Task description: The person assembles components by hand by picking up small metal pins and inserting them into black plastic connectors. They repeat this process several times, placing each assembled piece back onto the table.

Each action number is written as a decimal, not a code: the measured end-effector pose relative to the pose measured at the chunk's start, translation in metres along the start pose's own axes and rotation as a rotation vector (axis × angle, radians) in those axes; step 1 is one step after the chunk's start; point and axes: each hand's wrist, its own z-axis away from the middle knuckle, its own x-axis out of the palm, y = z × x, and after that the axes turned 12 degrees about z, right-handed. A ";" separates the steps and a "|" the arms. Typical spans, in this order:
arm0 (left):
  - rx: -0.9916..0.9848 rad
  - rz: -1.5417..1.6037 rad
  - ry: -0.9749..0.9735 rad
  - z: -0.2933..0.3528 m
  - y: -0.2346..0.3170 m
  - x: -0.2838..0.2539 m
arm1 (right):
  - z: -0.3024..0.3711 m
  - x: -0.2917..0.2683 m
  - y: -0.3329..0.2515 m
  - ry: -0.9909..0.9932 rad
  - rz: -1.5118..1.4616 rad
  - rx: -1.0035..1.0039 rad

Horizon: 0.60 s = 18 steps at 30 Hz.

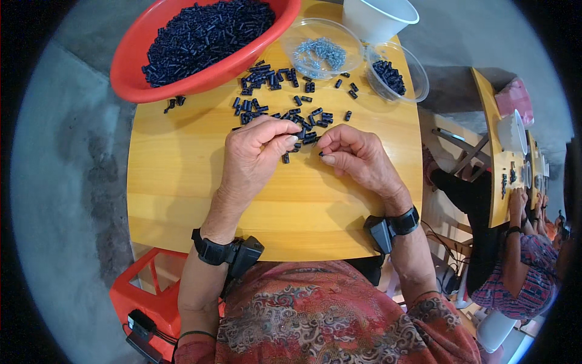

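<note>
Left hand [257,144] pinched nearly closed, apparently on black piece [299,134]; right hand [359,159] pinched small dark part [321,154]. Seemingly mid-assembly; next move likely needed alignment.

A gray wall [60,158] fills the left side, with a dark, rough patch on it. At the lower left is a red plastic stool [124,294] with big holes in its side. A small black box [140,321] with black wires sits by it. Over at the right is another yellow table [498,194]. It has a white tub [513,132] on it, and a pink bundle [515,100] is near its top end. A person [524,285] in a colorful patterned top and dark pants sits at that table. A white seat [496,330] is at the lower right.
</note>
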 end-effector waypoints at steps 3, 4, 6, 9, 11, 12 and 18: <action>-0.130 0.219 -0.001 0.003 -0.002 0.002 | 0.001 0.000 -0.001 0.002 -0.013 0.013; -0.130 0.219 -0.002 0.003 -0.002 0.002 | 0.001 -0.001 -0.001 0.005 -0.007 0.016; -0.099 0.192 -0.061 0.002 -0.002 -0.001 | 0.001 -0.001 -0.003 0.003 -0.021 0.030; -0.084 0.216 -0.096 0.002 -0.004 -0.002 | 0.001 0.000 -0.004 0.001 -0.035 0.044; -0.071 0.207 -0.117 0.002 -0.006 -0.004 | 0.001 -0.001 -0.004 0.002 -0.035 0.044; -0.057 0.198 -0.137 0.002 -0.006 -0.004 | 0.000 -0.001 -0.004 -0.001 -0.034 0.042; -0.341 0.453 0.016 0.004 0.005 -0.003 | 0.000 0.000 0.000 0.005 -0.031 0.032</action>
